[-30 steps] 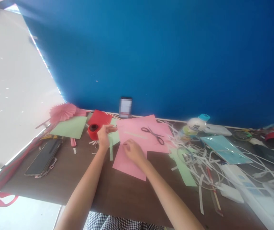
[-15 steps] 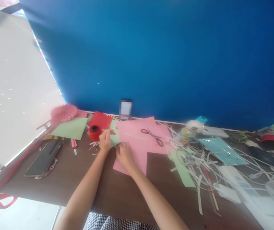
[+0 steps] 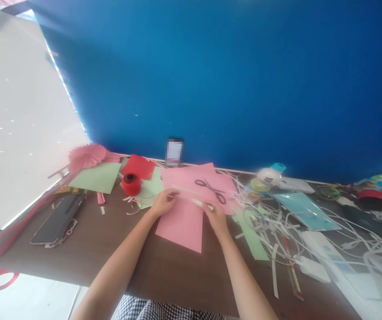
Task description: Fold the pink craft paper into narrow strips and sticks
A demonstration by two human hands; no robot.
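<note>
Over the pink paper (image 3: 182,231), a narrow whitish paper strip (image 3: 195,202) spans the gap between my two hands. My left hand (image 3: 164,202) is closed at the strip's left end, its fingertips pinched together. At the other end, my right hand (image 3: 216,216) pinches the strip between thumb and fingers. Just beyond them a second pale strip (image 3: 187,190) lies flat on the pink paper. Black scissors (image 3: 211,191) rest spread on the paper to the upper right. A red ribbon roll (image 3: 131,184) stands left of my left hand, beside light green paper (image 3: 150,195).
At left lie a dark phone (image 3: 58,218), a green sheet (image 3: 97,177) and a folded pink paper fan (image 3: 87,156). Another phone (image 3: 174,152) leans on the blue wall. Tangled white cables (image 3: 297,222), a white bottle (image 3: 268,176) and a blue packet (image 3: 307,211) crowd the right.
My hands have moved from close together near the ribbon roll to wider apart over the pink paper. The right hand went right, and the whitish strip now shows between them.
</note>
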